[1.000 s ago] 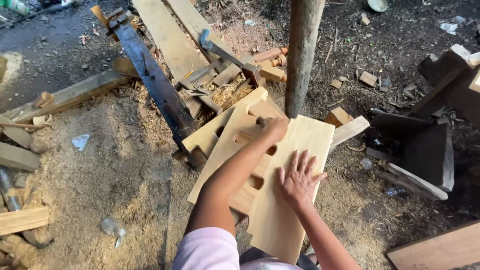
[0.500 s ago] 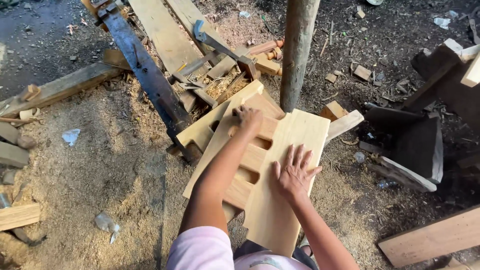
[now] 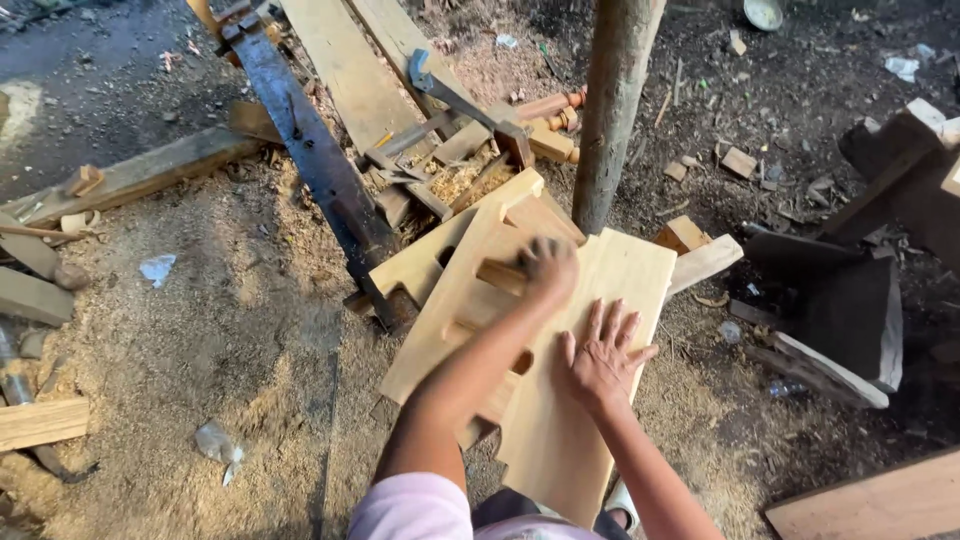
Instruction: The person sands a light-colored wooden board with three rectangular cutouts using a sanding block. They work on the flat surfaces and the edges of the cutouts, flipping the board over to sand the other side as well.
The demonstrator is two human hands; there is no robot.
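Two pale wooden boards with cut notches lie interlocked on the sawdust ground. My right hand (image 3: 600,358) rests flat, fingers spread, on the wide right board (image 3: 575,440). My left hand (image 3: 547,266) is closed in a fist and blurred. It sits over the joint where the left notched board (image 3: 440,305) meets the wide one, at a wooden tenon. I see nothing held in the fist.
An upright wooden post (image 3: 612,110) stands just beyond the boards. A long dark saw blade (image 3: 310,150) lies to the left, with planks (image 3: 345,70) and clamped wood pieces behind. Dark timber blocks (image 3: 850,300) sit at right, a plank (image 3: 880,505) at bottom right.
My left fist moved out to the left over the notched board, then came back right onto the joint. The right hand stayed flat on the wide board.
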